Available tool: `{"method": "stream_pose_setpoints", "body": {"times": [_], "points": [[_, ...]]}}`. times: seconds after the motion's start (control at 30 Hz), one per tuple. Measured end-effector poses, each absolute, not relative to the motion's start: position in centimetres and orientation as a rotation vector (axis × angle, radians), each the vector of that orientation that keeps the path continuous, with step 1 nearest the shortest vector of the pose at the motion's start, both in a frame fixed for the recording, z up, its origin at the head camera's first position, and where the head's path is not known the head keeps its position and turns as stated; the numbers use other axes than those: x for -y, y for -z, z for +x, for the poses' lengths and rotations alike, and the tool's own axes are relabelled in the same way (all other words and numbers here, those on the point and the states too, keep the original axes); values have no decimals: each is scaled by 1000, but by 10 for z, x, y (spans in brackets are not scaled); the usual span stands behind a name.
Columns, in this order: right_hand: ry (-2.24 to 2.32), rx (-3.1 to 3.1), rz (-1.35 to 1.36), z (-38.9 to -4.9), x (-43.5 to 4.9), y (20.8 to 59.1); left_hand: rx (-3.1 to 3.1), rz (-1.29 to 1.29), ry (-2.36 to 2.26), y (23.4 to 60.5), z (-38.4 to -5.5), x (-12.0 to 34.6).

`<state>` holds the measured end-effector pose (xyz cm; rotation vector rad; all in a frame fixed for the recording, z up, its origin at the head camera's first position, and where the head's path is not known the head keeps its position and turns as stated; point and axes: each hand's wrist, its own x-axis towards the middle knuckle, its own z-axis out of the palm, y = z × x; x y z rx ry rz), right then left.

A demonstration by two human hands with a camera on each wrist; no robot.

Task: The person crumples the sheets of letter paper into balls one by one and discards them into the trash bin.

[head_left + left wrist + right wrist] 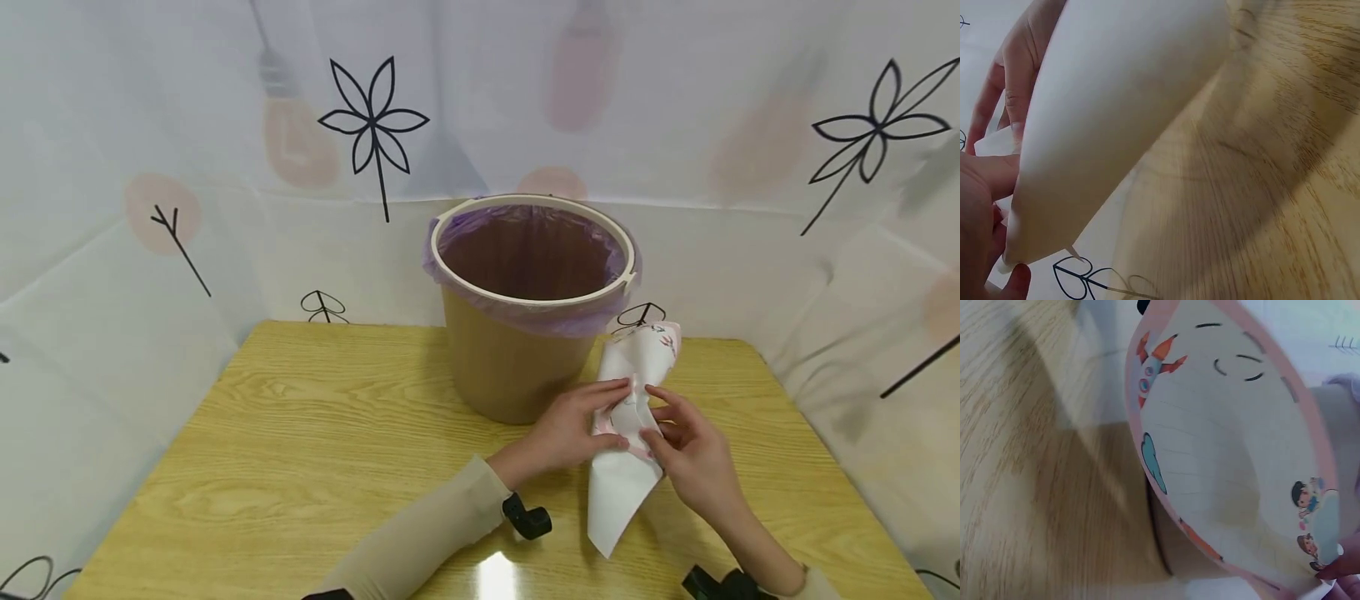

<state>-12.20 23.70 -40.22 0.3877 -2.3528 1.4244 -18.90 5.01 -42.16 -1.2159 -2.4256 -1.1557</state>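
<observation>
A sheet of paper (617,500), white on its back, is curled into a loose roll over the right part of the table. Its inner face (1222,444) shows ruled lines, a pink border and printed cartoons, among them a rocket. The left hand (566,432) holds the roll from the left, thumb and fingers on its folded edge. From the right, the right hand (697,460) pinches the paper's overlapping edge between thumb and fingers. In the left wrist view the paper's plain back (1110,119) hides part of both hands.
A tan bucket (517,375) with a pale rim and a purple bag lining stands just behind and left of the hands. Under everything is a wood-grain table (300,467). A patterned white cloth (480,100) hangs at the back and sides.
</observation>
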Motion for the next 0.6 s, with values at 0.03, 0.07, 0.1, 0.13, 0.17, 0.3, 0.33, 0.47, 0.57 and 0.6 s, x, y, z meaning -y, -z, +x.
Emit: {"method": "stream_pose_setpoints", "body": {"times": [0.03, 0.07, 0.1, 0.13, 0.17, 0.3, 0.33, 0.47, 0.57, 0.6], "points": [[-1414, 2338, 395, -123, -237, 404, 2424, -1227, 1165, 422, -189, -50], [-1402, 2321, 409, -125, -236, 405, 2420, -1236, 1174, 423, -190, -50], [-1380, 2307, 428, -127, -236, 406, 2415, -1242, 1196, 423, -190, -50], [-1359, 2292, 452, -128, -236, 407, 2410, -1246, 1214, 424, -190, -51], [-1336, 2274, 481, -130, -235, 408, 2406, -1244, 1243, 424, -190, -51], [-1234, 2214, 596, -137, -233, 410, 2409, -1182, 1302, 424, -189, -52], [-1210, 2201, 615, -138, -233, 411, 2414, -1157, 1298, 423, -188, -53], [-1061, 2161, 646, -142, -232, 413, 2434, -1063, 1226, 422, -187, -52], [-868, 2140, 653, -145, -233, 414, 2427, -1027, 1191, 421, -186, -52], [-809, 2129, 651, -146, -233, 414, 2426, -1019, 1170, 421, -185, -52]]}}
